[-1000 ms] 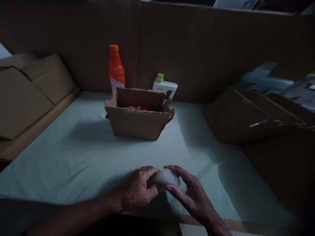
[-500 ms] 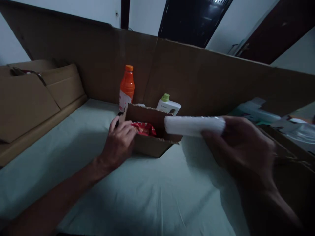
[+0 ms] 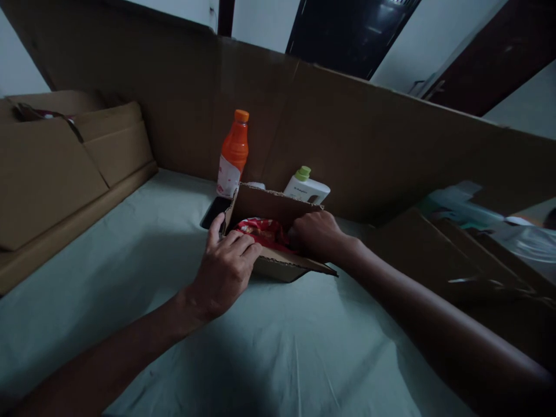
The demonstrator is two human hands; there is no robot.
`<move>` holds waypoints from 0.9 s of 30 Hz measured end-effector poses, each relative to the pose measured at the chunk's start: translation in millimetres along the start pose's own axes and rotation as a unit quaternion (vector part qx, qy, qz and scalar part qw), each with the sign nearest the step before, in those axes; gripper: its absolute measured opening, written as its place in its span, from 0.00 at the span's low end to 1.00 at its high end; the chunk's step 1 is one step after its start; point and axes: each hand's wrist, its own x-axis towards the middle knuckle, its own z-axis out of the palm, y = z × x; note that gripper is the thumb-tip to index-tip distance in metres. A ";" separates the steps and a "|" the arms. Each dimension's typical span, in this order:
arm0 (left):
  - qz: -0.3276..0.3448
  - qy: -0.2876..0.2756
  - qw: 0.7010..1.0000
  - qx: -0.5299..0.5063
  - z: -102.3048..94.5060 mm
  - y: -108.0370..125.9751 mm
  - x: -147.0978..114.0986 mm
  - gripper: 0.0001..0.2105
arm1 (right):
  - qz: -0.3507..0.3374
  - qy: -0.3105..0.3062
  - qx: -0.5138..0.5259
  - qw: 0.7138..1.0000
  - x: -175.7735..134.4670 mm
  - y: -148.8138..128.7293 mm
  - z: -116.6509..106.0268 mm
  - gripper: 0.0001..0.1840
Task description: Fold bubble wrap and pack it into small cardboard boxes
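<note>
My left hand (image 3: 228, 263) grips the near-left corner of a small open cardboard box (image 3: 278, 200), its thumb outside the left wall and its fingers over the near edge. Inside lies a crinkled red packet (image 3: 260, 230). My right hand (image 3: 319, 233) reaches into the right side of the box, knuckles up and fingers curled down. The box wall and the hand itself hide its fingertips and whatever they hold. A dark flat phone-like object (image 3: 214, 211) lies just left of the box.
Behind the box stand an orange bottle (image 3: 235, 147) and a white bottle with a green cap (image 3: 306, 186). A large cardboard box (image 3: 47, 174) sits at left. At right, another carton (image 3: 417, 249) has plastic items (image 3: 467, 202) beside it. A tall cardboard wall (image 3: 347, 121) closes the back.
My right hand has moved left and down into the box; the white oblong packet it held is now out of sight. My left hand stays on the box. The view has shifted slightly.
</note>
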 end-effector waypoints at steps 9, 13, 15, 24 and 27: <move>-0.041 0.111 0.992 -0.037 -6.7 -13.5 -18.5 0.23 | 0.025 0.270 0.099 0.957 -61.4 48.7 13.4 0.14; -0.216 0.045 0.955 -0.201 7.4 -30.5 -43.3 0.30 | 0.158 0.350 0.330 0.862 -113.1 57.1 69.5 0.18; -0.294 -0.011 0.910 -0.293 21.8 -34.9 -52.0 0.34 | 0.148 0.278 0.443 0.839 -112.8 36.0 102.2 0.25; -0.345 -0.028 0.835 -0.428 57.2 -6.9 -24.2 0.38 | 0.168 0.212 0.580 0.768 -70.5 -5.3 135.9 0.16; -0.299 -0.053 0.830 -0.468 61.9 26.8 -23.0 0.41 | 0.212 0.240 0.586 0.744 -113.9 15.4 148.5 0.19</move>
